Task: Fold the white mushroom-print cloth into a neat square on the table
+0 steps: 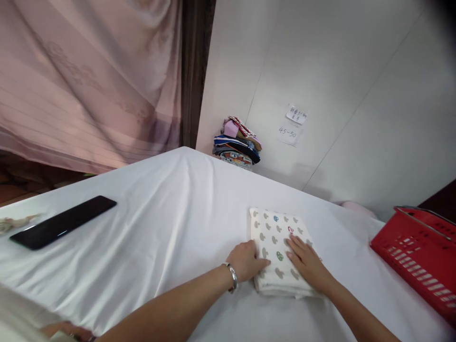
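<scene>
A neatly folded white cloth [270, 247], printed with small grey, blue, green and red mushroom shapes, lies on the white-sheeted surface. My left hand [245, 261], with a silver bracelet at the wrist, is at its left edge. The thumb rests on top and the other fingers curl against the side, partly hidden. My right hand [308, 261] lies on the right part of the cloth, its fingers stretched out flat. Whether the cloth is a garment or a blanket cannot be made out.
A red plastic basket [416, 256] stands at the right. Folded clothes [237, 142] are stacked by the wall, near paper notes [290, 126]. A black phone-like slab [64, 221] lies at left, below a pink curtain [89, 71]. Part of a limb [66, 328] shows at bottom left.
</scene>
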A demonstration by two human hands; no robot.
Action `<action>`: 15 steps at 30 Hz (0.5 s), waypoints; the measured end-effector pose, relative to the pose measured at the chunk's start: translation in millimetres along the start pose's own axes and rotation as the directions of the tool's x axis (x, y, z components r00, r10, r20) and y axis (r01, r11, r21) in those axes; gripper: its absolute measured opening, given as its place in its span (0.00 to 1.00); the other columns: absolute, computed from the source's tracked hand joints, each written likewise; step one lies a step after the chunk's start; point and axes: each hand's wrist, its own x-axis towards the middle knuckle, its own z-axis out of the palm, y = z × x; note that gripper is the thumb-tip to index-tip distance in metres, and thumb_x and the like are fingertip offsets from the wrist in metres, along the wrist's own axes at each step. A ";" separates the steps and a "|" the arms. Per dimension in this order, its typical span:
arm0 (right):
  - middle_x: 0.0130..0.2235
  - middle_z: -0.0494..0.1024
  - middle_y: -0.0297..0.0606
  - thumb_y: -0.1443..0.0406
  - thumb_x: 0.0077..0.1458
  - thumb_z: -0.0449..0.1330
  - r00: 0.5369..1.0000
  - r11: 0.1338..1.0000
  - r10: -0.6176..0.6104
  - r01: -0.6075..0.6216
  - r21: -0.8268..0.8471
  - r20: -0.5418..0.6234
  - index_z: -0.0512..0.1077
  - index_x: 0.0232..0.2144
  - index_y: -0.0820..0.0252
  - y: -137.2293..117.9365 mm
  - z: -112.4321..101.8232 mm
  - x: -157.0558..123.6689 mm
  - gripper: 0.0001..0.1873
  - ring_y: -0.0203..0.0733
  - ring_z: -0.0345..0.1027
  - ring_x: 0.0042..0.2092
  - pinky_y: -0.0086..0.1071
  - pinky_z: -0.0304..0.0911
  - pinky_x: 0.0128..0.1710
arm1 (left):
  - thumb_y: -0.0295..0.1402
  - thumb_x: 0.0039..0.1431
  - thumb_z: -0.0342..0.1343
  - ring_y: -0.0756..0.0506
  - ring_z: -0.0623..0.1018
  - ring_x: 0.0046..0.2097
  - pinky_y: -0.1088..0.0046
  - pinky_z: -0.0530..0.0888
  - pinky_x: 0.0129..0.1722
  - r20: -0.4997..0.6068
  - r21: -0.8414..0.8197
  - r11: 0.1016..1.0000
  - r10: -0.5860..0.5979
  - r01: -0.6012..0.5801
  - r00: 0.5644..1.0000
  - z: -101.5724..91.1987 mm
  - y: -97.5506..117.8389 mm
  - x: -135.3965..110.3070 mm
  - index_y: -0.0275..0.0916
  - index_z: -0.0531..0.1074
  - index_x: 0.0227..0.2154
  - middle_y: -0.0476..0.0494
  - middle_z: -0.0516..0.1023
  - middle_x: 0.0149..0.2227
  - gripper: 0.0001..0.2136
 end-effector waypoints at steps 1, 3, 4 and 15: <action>0.63 0.47 0.36 0.51 0.57 0.42 0.998 0.998 0.060 -0.059 0.025 -0.030 0.56 0.58 0.59 10.8 -0.4 -5.1 0.31 0.44 0.35 0.64 0.43 0.35 0.62 | 0.49 0.46 0.53 0.42 0.74 0.37 0.70 0.69 0.32 -0.040 -0.044 0.999 -0.009 0.008 0.999 0.9 -1.7 1.3 0.40 0.67 0.32 0.43 0.75 0.35 0.18; 0.63 0.47 0.40 0.51 0.56 0.44 0.981 0.978 0.178 -0.167 0.128 -0.082 0.56 0.58 0.64 29.8 -0.5 -12.0 0.33 0.45 0.36 0.64 0.41 0.37 0.62 | 0.49 0.47 0.53 0.43 0.75 0.38 0.71 0.69 0.33 -0.094 -0.144 0.989 -0.030 0.016 0.995 3.5 -5.5 5.5 0.40 0.66 0.36 0.43 0.75 0.37 0.19; 0.63 0.47 0.41 0.51 0.55 0.46 0.967 0.955 0.238 -0.216 0.203 -0.093 0.56 0.58 0.65 37.5 -0.5 -14.2 0.34 0.46 0.38 0.63 0.40 0.38 0.62 | 0.48 0.47 0.53 0.44 0.75 0.37 0.72 0.69 0.33 -0.102 -0.205 0.979 -0.043 0.021 0.994 4.9 -7.2 8.4 0.40 0.65 0.39 0.43 0.75 0.38 0.20; 0.52 0.69 0.49 0.50 0.44 0.62 0.848 0.359 0.463 -0.444 0.821 0.257 0.49 0.60 0.59 64.0 -26.0 -0.8 0.46 0.48 0.70 0.45 0.38 0.66 0.44 | 0.50 0.47 0.55 0.52 0.68 0.18 0.78 0.60 0.14 0.142 -0.613 0.731 -0.272 0.301 0.952 6.2 -4.1 39.3 0.32 0.60 0.47 0.48 0.72 0.24 0.30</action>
